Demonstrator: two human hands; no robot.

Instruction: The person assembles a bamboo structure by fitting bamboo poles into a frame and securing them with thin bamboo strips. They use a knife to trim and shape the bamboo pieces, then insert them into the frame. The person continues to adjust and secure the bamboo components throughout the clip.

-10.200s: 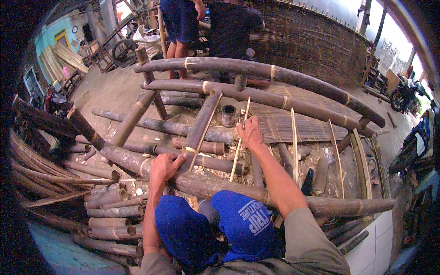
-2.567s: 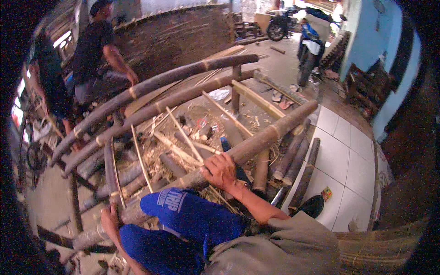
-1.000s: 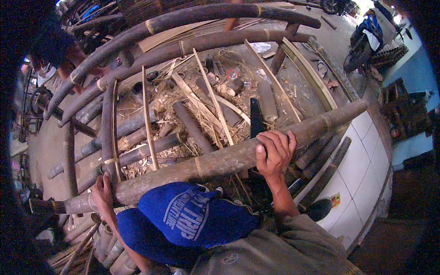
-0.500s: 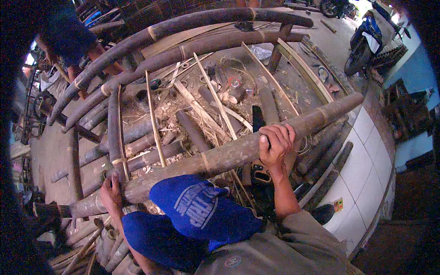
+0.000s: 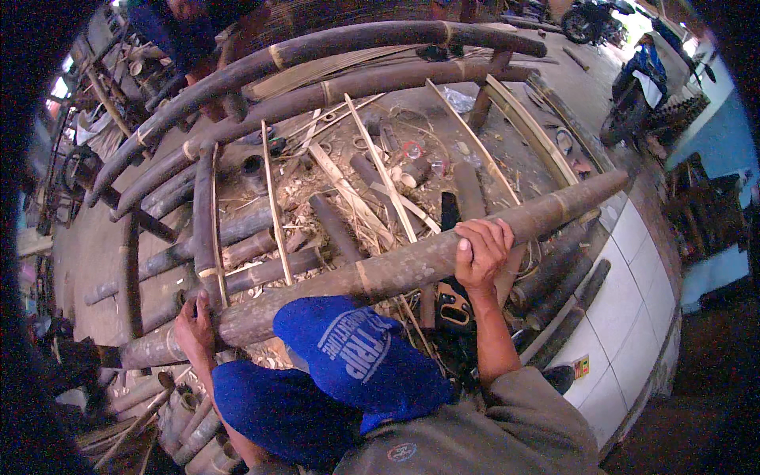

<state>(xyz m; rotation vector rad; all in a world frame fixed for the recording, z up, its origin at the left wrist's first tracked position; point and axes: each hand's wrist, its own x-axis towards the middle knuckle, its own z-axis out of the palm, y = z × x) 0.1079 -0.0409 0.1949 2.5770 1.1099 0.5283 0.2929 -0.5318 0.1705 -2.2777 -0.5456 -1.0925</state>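
Observation:
A thick brown bamboo pole (image 5: 317, 294) slants across in front of me, rising from the lower left to the right. Over its top, right of the middle, my right hand (image 5: 481, 252) is closed, fingers curled on the far side. My left hand (image 5: 194, 328) grips the same pole nearer its left end, close to where an upright bamboo crosspiece (image 5: 206, 222) meets it. Several thin split strips (image 5: 380, 168) run from this pole to a dark bamboo rail (image 5: 332, 89) beyond. Blue cloth (image 5: 352, 352) with pale lettering lies between my forearms and hides part of the pole.
A handsaw with a black and tan handle (image 5: 454, 305) stands by my right wrist. Bamboo offcuts (image 5: 336, 226) and shavings litter the ground inside the frame. Loose bamboo lengths (image 5: 582, 297) lie beside white tiles (image 5: 609, 340). Another person (image 5: 186, 36) is at the far left; a motorbike (image 5: 637, 95) stands far right.
The other person at the far left has shifted to the right, and the view has moved slightly. Both my hands keep their places on the bamboo pole.

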